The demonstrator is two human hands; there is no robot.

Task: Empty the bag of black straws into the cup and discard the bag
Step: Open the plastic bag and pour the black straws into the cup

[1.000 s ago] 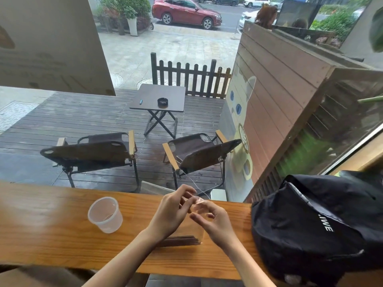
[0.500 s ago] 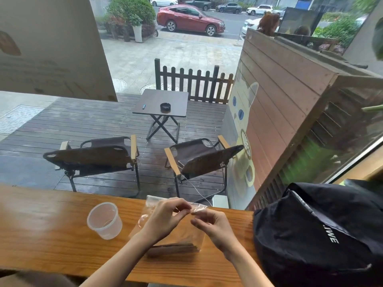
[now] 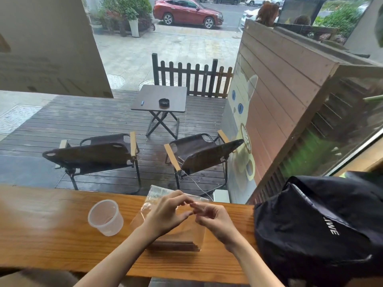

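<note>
Head view: the clear bag (image 3: 176, 230) stands on the wooden surface (image 3: 51, 235), its dark straws (image 3: 176, 244) bunched at the bottom edge nearest the person. Compared with a moment ago, the bag's top has risen and both hands have closed in on the mouth: the left hand (image 3: 165, 214) and right hand (image 3: 215, 221) pinch narrowly at the upper rim, probably working the seal apart, so emptying has not started. The cup (image 3: 106, 217) waits empty, tilted, just left of the bag. The rim itself is see-through and behind the fingers, so whether it is open is hard to tell. A black backpack (image 3: 323, 228) sits on the right, cut off by the frame
</note>
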